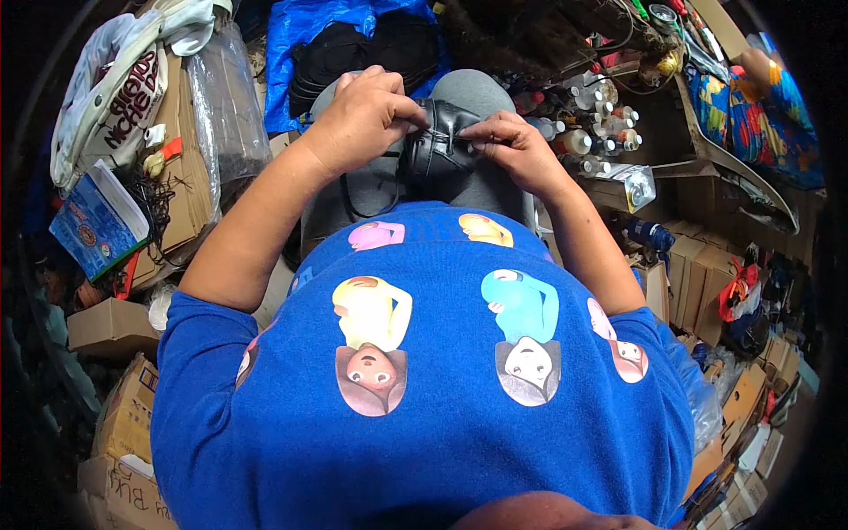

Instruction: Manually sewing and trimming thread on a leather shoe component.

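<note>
Over my lap, on grey trousers (490, 93), I hold a black leather shoe upper (439, 155) with stitching and thin black lace across its opening. My left hand (371, 110) is at its left edge, thumb and fingers pinched on the dark lace or rim; exactly what they grip is partly hidden. On the other side, my right hand (515, 148) pinches a thin lace end close to the opening. A thin dark cord (349, 199) loops down below my left wrist against the trousers.
Beyond my knees, a stack of black pieces (353, 66) lies on a blue plastic sheet (281, 62). Several small bottles (579, 141) stand to the right. Flattened cardboard (181, 177) and a blue booklet (97, 221) lie left, with cardboard boxes (698, 283) at right.
</note>
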